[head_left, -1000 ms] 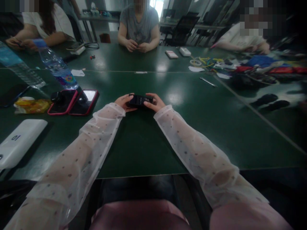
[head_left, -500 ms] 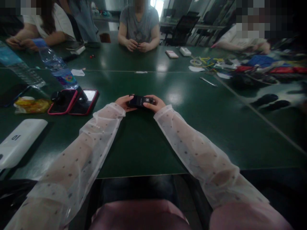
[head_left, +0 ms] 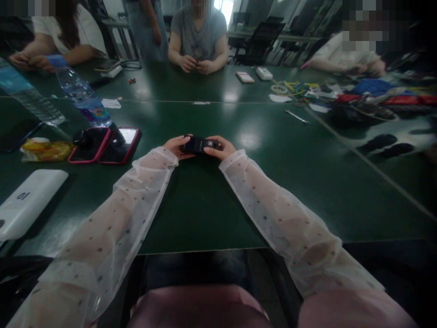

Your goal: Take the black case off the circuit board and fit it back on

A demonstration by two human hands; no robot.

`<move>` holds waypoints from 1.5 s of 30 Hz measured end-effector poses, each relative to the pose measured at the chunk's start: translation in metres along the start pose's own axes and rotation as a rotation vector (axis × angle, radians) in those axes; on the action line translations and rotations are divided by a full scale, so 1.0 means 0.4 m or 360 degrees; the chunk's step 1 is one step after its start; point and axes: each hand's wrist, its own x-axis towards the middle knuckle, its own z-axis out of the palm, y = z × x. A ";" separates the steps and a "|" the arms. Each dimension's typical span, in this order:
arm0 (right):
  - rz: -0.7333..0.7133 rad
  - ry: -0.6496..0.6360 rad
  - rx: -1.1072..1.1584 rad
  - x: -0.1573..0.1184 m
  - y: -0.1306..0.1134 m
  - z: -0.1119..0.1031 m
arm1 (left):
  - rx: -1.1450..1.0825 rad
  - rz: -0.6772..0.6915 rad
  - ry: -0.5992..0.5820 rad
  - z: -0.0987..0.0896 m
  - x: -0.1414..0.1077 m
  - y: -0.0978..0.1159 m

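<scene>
The left hand [head_left: 175, 145] and right hand [head_left: 222, 147] clamp a black gadget [head_left: 198, 145] from opposite ends over the green table [head_left: 201, 200] (its face showing between them), likely to keep it steady and readable.

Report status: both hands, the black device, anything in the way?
Left hand, right hand: both gripping. Black device: held between them. Red-edged phones: off left, apart from both hands, not in the way.

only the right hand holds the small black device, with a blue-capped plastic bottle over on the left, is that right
Not only the right hand: the left hand holds the small black device too, as the head view shows, with a blue-capped plastic bottle over on the left.
</scene>
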 end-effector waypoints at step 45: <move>-0.0435 0.0187 -0.0393 -0.008 0.010 0.038 | 0.0026 -0.0095 0.0011 -0.023 0.036 -0.011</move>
